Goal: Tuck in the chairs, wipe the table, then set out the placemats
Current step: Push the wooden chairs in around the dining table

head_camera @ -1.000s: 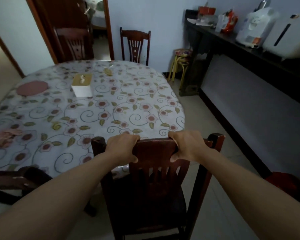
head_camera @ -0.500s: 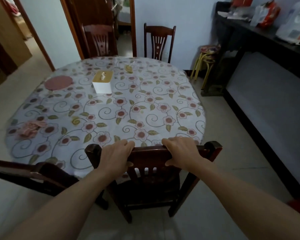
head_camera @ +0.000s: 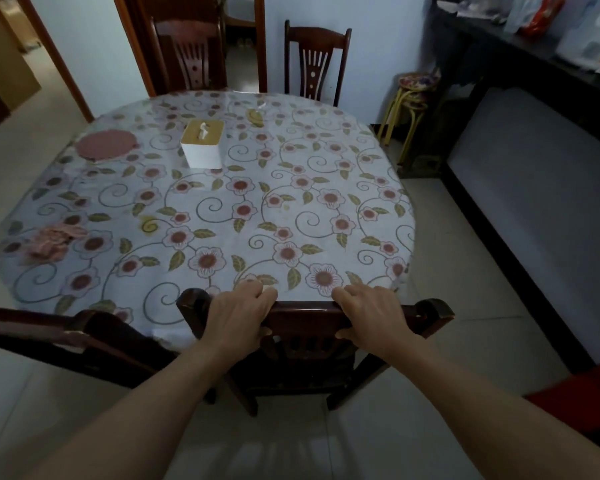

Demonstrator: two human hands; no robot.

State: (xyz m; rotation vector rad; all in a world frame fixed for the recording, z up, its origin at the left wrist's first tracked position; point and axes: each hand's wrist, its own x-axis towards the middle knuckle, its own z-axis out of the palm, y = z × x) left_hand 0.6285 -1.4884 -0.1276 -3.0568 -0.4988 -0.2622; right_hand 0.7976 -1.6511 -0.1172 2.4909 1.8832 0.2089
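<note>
A dark wooden chair [head_camera: 426, 311] stands at the near edge of the round table [head_camera: 291, 188], its seat under the tabletop. My left hand [head_camera: 238, 315] and my right hand [head_camera: 373, 313] both grip its top rail. The table wears a floral cloth under clear plastic. A pink rag [head_camera: 51, 239] lies crumpled near the left edge. A stack of round reddish placemats [head_camera: 105, 146] sits at the far left. A second chair [head_camera: 59, 332] stands at the near left, angled away from the table.
A white tissue box [head_camera: 202, 143] with a tan lid sits behind the table's middle. Two more chairs [head_camera: 189, 57] [head_camera: 316, 60] stand at the far side. Stacked stools [head_camera: 413, 98] and a dark sideboard [head_camera: 520, 64] line the right wall. A red object [head_camera: 579, 396] sits at the lower right.
The chair has slid forward under the table with both hands still on its rail. My view has risen and now takes in the whole tabletop.
</note>
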